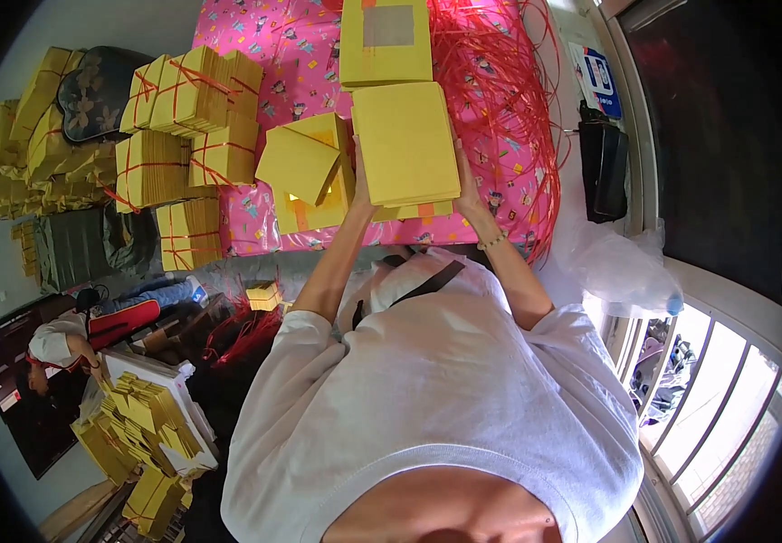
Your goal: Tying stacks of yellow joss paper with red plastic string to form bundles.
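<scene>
Between my two hands is a thick stack of yellow paper, gripped by its left and right sides over the pink patterned tabletop. My left hand presses along the left edge, its fingers largely hidden by the stack. My right hand closes on the opposite edge, a beaded bracelet on that wrist. More yellow paper shows under the stack's near edge. Just left lie loose, skewed yellow sheets. Beyond the stack is another yellow pile with a greyish square on top.
Red plastic strings sprawl over the table's right side. Bundles tied in red string are piled at the left. A plastic bag hangs at the right by a barred window. At lower left another person handles yellow bundles.
</scene>
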### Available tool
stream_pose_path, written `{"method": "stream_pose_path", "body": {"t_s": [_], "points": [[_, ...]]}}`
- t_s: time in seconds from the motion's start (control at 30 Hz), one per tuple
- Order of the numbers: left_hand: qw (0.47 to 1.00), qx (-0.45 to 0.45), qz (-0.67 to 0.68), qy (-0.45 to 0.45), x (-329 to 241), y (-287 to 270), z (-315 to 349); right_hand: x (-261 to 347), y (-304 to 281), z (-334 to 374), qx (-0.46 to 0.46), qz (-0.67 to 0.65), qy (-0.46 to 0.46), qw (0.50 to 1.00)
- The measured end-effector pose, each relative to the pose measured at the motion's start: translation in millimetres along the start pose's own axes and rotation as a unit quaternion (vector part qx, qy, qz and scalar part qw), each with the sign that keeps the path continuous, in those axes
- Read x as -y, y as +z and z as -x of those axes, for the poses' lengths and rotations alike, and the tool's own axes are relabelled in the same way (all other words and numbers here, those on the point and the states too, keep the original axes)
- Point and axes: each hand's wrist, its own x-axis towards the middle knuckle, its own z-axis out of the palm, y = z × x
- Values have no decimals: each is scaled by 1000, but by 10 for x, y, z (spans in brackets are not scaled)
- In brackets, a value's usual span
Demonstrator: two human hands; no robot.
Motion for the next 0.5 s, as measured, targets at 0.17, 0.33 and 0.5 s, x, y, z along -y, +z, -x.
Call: {"method": "stream_pose_path", "body": {"t_s": [0.17,0.33,0.5], "points": [[993,-33,-10,-115,-167,58,-60,-220,-142,-36,44,66,-120,990],[986,-69,71,-134,-221,-135,-154,-284,-152,-217,-13,-75,75,994],[960,2,242,-140,-572,-10,-286,-61,-78,-412,-24,-39,58,997]]}}
